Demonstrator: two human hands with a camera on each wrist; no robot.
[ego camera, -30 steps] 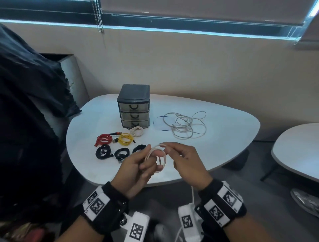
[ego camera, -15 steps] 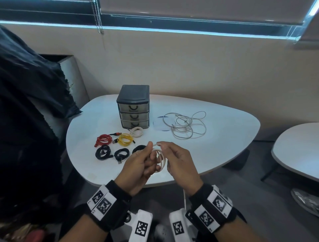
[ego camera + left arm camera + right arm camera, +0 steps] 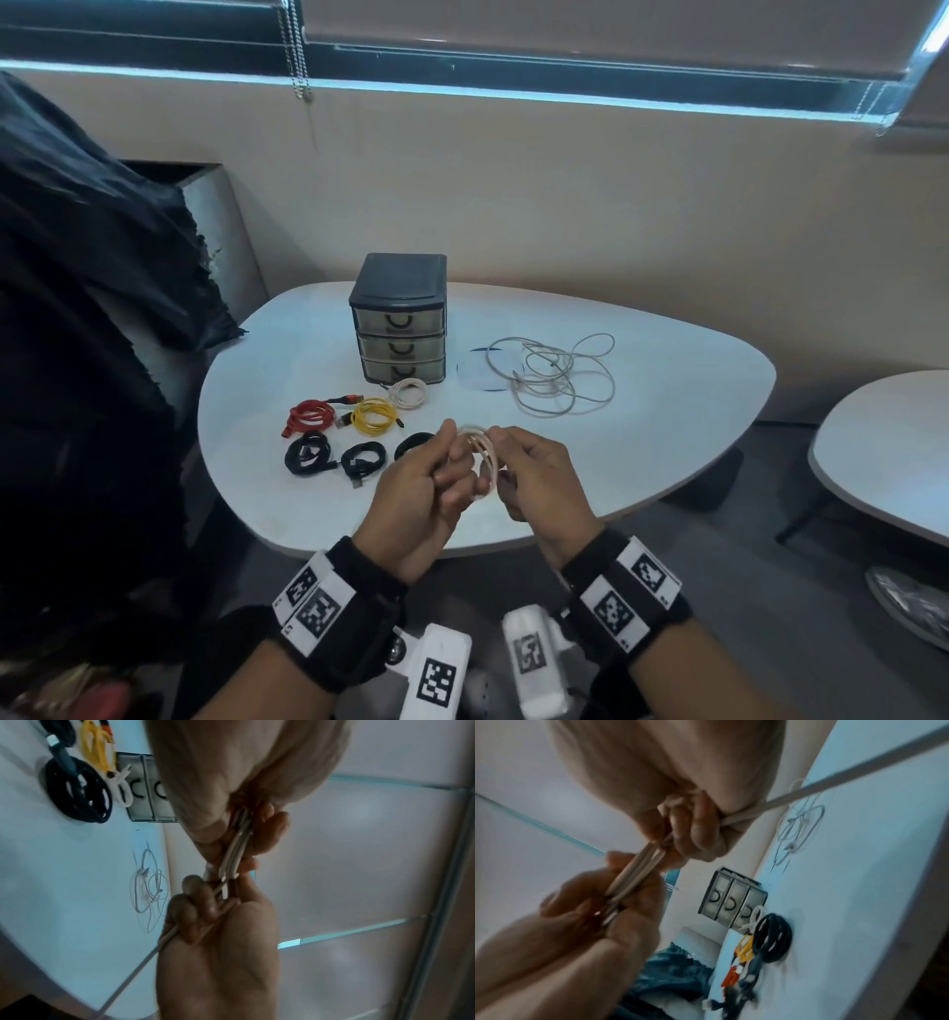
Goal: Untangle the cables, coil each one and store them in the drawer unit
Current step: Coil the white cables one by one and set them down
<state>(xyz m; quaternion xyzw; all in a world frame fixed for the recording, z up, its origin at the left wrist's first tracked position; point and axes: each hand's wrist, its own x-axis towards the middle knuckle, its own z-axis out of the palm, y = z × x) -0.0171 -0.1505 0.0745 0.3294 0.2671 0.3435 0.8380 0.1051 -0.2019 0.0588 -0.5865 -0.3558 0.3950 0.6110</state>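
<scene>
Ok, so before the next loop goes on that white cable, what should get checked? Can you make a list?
1. Left hand grips the loops of the white cable: ok.
2. Right hand pinches the same cable: ok.
3. Loose tail runs free from the right hand: ok; its end is out of view, so knots there: cannot tell.
4. Loops lie side by side, not crossed: ok.
5. Drawer unit open to take the coil: not ok, all three drawers look closed.
6. Tangled cable pile on the table sorted: not ok.
</scene>
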